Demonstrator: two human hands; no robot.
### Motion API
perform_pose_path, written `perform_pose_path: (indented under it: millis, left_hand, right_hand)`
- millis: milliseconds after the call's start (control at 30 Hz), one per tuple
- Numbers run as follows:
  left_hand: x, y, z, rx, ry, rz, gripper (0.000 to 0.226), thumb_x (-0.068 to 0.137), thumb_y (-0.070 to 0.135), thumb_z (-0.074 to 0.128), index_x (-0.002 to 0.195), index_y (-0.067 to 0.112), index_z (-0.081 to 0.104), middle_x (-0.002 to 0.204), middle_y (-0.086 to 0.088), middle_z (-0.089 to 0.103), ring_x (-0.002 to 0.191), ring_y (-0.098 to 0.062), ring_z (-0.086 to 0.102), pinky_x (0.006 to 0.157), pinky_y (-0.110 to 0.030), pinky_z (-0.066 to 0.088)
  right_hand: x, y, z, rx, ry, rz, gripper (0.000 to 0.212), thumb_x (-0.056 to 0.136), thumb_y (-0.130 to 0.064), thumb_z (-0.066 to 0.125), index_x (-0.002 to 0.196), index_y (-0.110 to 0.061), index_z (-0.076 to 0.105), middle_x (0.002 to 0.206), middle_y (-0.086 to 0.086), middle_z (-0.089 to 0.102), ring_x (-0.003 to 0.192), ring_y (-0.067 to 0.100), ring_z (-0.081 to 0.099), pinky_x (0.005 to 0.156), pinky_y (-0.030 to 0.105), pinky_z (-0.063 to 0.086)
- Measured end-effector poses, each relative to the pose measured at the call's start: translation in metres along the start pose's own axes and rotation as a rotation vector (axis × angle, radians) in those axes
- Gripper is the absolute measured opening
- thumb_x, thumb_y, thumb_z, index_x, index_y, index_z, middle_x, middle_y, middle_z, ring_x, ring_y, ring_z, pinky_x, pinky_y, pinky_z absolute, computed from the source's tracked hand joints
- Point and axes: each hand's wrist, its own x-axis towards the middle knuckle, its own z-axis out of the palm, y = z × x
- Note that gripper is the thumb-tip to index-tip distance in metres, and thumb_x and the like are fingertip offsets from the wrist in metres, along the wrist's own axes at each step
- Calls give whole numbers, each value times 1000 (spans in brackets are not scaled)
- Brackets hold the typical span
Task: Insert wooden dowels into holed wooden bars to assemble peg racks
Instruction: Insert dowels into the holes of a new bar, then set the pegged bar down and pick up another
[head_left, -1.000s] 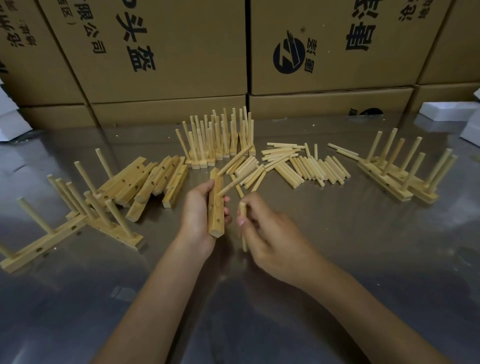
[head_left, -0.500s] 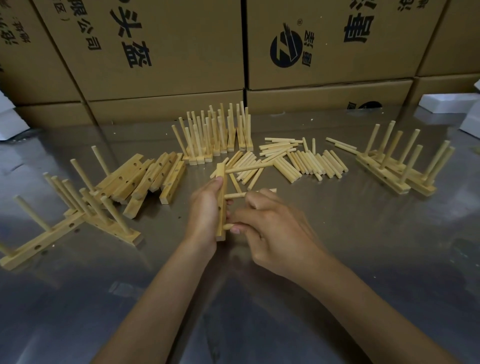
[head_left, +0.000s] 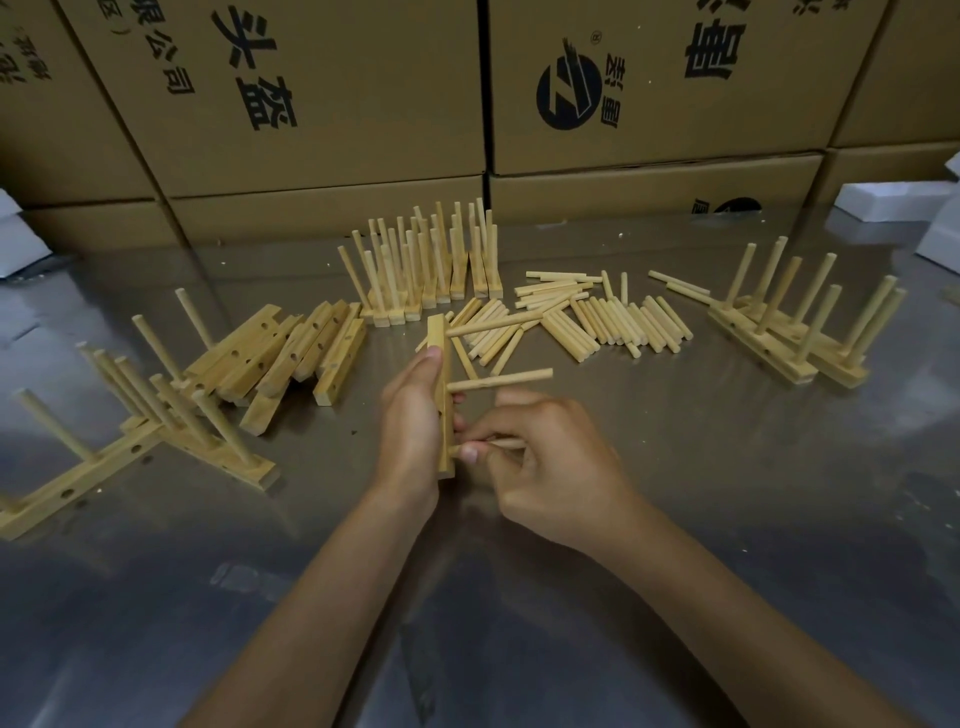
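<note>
My left hand (head_left: 413, 421) grips a holed wooden bar (head_left: 443, 364) held on edge above the steel table. Two dowels stick out of it to the right: an upper dowel (head_left: 488, 327) and a middle dowel (head_left: 501, 380). My right hand (head_left: 545, 467) pinches a third dowel (head_left: 506, 443) whose tip meets the bar's lowest hole. Loose dowels (head_left: 597, 322) lie in a heap behind my hands. Bare holed bars (head_left: 291, 356) are stacked to the left.
Finished peg racks stand at the back centre (head_left: 431, 270), on the right (head_left: 800, 327) and on the left (head_left: 150, 415). Cardboard boxes (head_left: 332, 93) wall off the table's far edge. White foam pieces (head_left: 883, 200) sit at the far right.
The bar turned on edge. My right hand brought a second dowel into the middle hole, then moved down with another dowel to the bar's lowest hole.
</note>
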Motion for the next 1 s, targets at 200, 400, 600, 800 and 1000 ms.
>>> perform_pose_path:
  millis: [200, 400, 600, 800, 1000]
  left_hand:
    - [3, 3, -2, -22, -23, -26, 43, 102, 39, 49, 131, 9, 62, 73, -1, 60, 63, -14, 55, 55, -26, 46]
    - [8, 6, -11, -220, 51, -138, 31, 104, 33, 46, 91, 13, 65, 62, 2, 57, 53, -11, 53, 55, -25, 46]
    - [9, 2, -7, -330, 2, -150, 29, 106, 33, 45, 117, 14, 63, 76, -1, 62, 68, -13, 61, 65, -29, 54]
    - [10, 0, -3, -238, -248, -26, 32, 105, 15, 46, 135, 7, 54, 107, -10, 71, 96, -22, 71, 70, -32, 60]
    - [28, -9, 0, 264, -94, 194, 44, 100, 10, 52, 142, 23, 50, 98, 8, 63, 92, -15, 66, 79, -22, 57]
  right_hand:
    - [4, 2, -9, 312, 85, 179, 17, 74, -20, 85, 90, -25, 80, 70, -17, 68, 65, -2, 63, 62, 12, 44]
    - [5, 3, -3, 795, -11, 454, 33, 79, -21, 82, 104, -14, 62, 79, 6, 73, 61, 17, 68, 53, 27, 53]
    - [-3, 5, 26, 509, 7, 439, 23, 79, -42, 77, 82, -20, 71, 70, -4, 67, 58, 2, 58, 56, 21, 47]
    - [11, 23, 14, 474, 330, 490, 18, 81, -19, 74, 71, -5, 71, 52, -11, 53, 48, -2, 41, 48, 10, 32]
    - [61, 71, -17, 86, 451, 564, 29, 80, -32, 69, 59, -13, 67, 44, -12, 53, 47, 3, 45, 51, 21, 37]
